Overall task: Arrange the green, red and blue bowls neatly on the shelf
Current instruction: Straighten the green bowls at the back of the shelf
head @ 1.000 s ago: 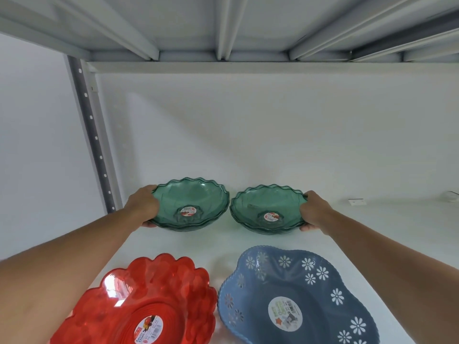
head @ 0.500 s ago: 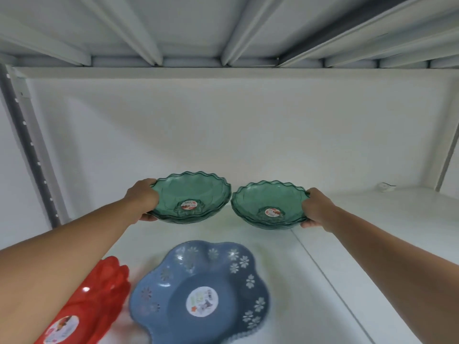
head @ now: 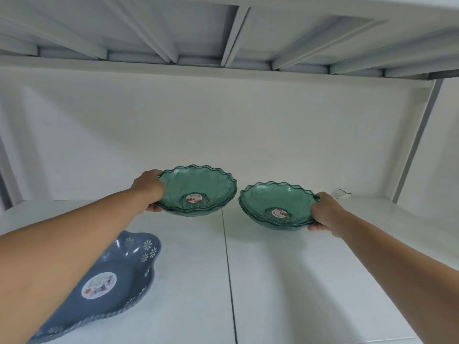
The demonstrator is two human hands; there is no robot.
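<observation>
Two translucent green bowls with wavy rims are held above the white shelf (head: 285,281). My left hand (head: 149,189) grips the left green bowl (head: 198,187) by its left rim. My right hand (head: 325,212) grips the right green bowl (head: 273,204) by its right rim; it sits slightly lower. Each looks like a nested pair, with a red sticker inside. A blue bowl (head: 116,274) with white flower cut-outs lies on the shelf at lower left, partly behind my left forearm. No red bowl is in view.
The shelf's back wall is white, and the underside of the upper shelf (head: 223,40) is close overhead. A grey upright post (head: 417,142) stands at the right. A small white object (head: 341,193) lies at the back right. A seam (head: 229,281) runs down the shelf.
Both hands have carried the green bowls to the right along the shelf. The red bowl has left the view at the left, and the blue bowl now sits at the lower left.
</observation>
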